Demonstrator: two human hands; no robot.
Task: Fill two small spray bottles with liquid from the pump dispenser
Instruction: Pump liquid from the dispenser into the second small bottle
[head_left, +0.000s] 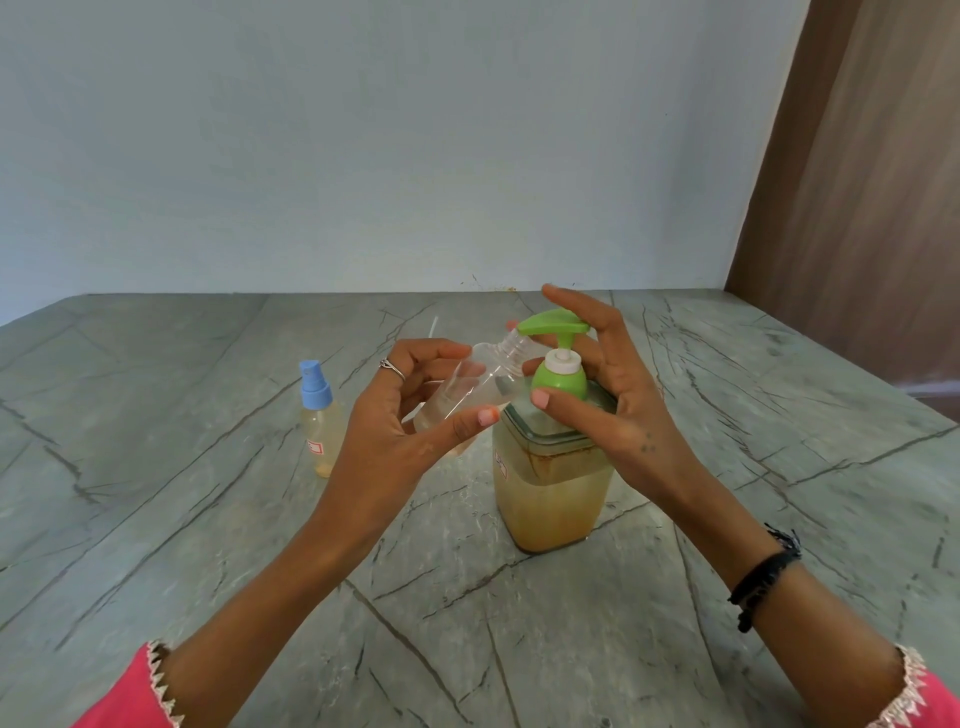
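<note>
the left hand (415, 415) grips an uncapped clear spray bottle (478, 387), fingers and thumb curled round its body, and holds it tilted above the table with its threaded neck right under the spout of the green pump head (553, 327). the right hand (608, 395) is at the pump dispenser (550, 483): its thumb rests against the green collar and its fingers reach up behind the pump head, loosely curved, so it touches rather than clamps. the dispenser stands upright on the grey veined table (208, 519), partly full of cloudy yellowish liquid. well to the left stands a second spray bottle (319, 421), upright, with a blue sprayer cap on and pale yellow liquid inside. a thin white tube (432, 327) lies on the table behind the left hand.
</note>
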